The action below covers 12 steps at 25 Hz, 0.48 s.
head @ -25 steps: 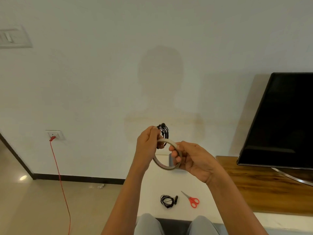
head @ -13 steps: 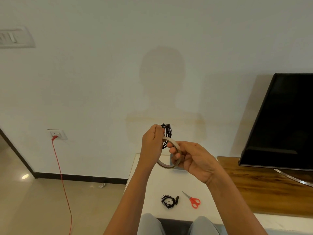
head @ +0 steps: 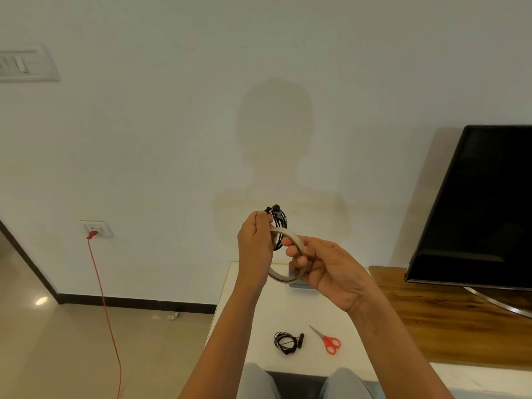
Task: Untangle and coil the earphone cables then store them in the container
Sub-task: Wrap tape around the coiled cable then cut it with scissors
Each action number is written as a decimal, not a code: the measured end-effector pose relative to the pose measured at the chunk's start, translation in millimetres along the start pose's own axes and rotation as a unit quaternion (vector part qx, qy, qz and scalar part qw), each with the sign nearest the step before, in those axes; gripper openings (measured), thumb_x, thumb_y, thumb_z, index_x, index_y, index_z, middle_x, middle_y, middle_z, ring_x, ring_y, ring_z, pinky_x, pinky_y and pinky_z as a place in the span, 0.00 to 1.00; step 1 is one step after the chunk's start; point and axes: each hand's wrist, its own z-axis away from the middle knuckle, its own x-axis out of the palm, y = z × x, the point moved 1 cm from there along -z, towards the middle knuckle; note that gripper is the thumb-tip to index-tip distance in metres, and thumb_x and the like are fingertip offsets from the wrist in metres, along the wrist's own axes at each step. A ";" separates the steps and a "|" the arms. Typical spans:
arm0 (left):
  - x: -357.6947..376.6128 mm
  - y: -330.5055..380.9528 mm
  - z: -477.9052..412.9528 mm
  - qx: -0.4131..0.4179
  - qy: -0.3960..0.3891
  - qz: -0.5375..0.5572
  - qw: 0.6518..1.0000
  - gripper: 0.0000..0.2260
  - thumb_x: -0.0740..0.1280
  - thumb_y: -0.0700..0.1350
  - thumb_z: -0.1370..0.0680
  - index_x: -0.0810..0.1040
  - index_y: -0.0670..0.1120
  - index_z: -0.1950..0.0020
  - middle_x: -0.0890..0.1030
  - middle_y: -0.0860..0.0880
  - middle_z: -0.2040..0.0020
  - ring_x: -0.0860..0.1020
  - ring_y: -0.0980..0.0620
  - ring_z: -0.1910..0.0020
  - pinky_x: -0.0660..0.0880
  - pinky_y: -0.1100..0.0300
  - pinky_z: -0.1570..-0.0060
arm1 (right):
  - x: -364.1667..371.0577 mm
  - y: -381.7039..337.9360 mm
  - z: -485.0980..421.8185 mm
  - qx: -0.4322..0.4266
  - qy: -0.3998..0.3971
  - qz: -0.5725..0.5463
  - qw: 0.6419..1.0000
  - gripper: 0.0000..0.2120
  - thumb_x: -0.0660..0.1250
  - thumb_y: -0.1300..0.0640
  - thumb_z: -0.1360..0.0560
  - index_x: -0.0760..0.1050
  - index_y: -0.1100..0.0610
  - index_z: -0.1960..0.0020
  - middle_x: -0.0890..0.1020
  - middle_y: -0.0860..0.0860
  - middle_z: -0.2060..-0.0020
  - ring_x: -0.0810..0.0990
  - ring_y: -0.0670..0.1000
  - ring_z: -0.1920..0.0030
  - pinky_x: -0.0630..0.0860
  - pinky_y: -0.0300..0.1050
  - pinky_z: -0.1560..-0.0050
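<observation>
Above the white table (head: 247,318), at chest height against the pale wall, I see both hands raised and close together. Left hand (head: 254,246) is fisted, fingers curled tight around a coiled black earphone cable (head: 278,223); the loops and an earbud stick out above the knuckles. Right hand (head: 325,266) grips a roll of tape (head: 290,254), a thin tan ring; its fingers (head: 299,259) pass through the ring and the thumb presses the upper rim. Tape ring sits just beside the held coil, overlapping it from my view; I cannot tell whether they touch.

Down on the table, near the front edge, lies a second earphone bundle (head: 286,342), black, loosely coiled, with a small dark plug or bud part at its right side. Just right of it, apart from it, red-handled scissors (head: 328,341) lie flat, blades pointing up-left. Behind the hands, a small grey object (head: 298,284) rests on the table, mostly hidden; I cannot tell what it is.

Right of the table, a wooden cabinet top (head: 449,323) carries a dark television (head: 483,203). Left side: a wall socket (head: 96,228) with a red cord (head: 106,306) running down to the floor. Knees in grey trousers (head: 256,381) show at the bottom edge.
</observation>
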 end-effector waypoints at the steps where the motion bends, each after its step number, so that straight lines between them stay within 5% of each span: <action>1: 1.1 -0.1 -0.4 -0.019 0.010 0.016 1.000 0.14 0.56 0.40 0.20 0.65 0.45 0.66 0.64 0.50 0.72 0.62 0.53 0.72 0.63 0.56 0.69 | 0.6 0.0 -0.4 -0.008 -0.007 0.002 1.000 0.18 0.52 0.69 0.23 0.82 0.63 0.55 0.81 0.53 0.65 0.73 0.44 0.72 0.75 0.42 0.56; 9: 5.0 -3.1 3.5 -0.147 0.045 0.119 0.981 0.13 0.56 0.39 0.22 0.64 0.46 0.68 0.64 0.51 0.74 0.61 0.53 0.73 0.63 0.61 0.72 | 1.1 3.5 0.0 -0.048 -0.046 -0.012 0.998 0.13 0.59 0.69 0.26 0.82 0.63 0.54 0.82 0.56 0.62 0.75 0.45 0.70 0.76 0.39 0.56; 12: 6.3 3.2 4.1 -0.191 0.061 0.168 0.965 0.13 0.56 0.38 0.22 0.65 0.45 0.67 0.64 0.53 0.77 0.60 0.55 0.77 0.62 0.63 0.77 | 0.0 6.0 0.8 -0.058 -0.026 -0.003 0.998 0.18 0.54 0.70 0.25 0.82 0.62 0.59 0.81 0.55 0.66 0.74 0.46 0.70 0.75 0.41 0.55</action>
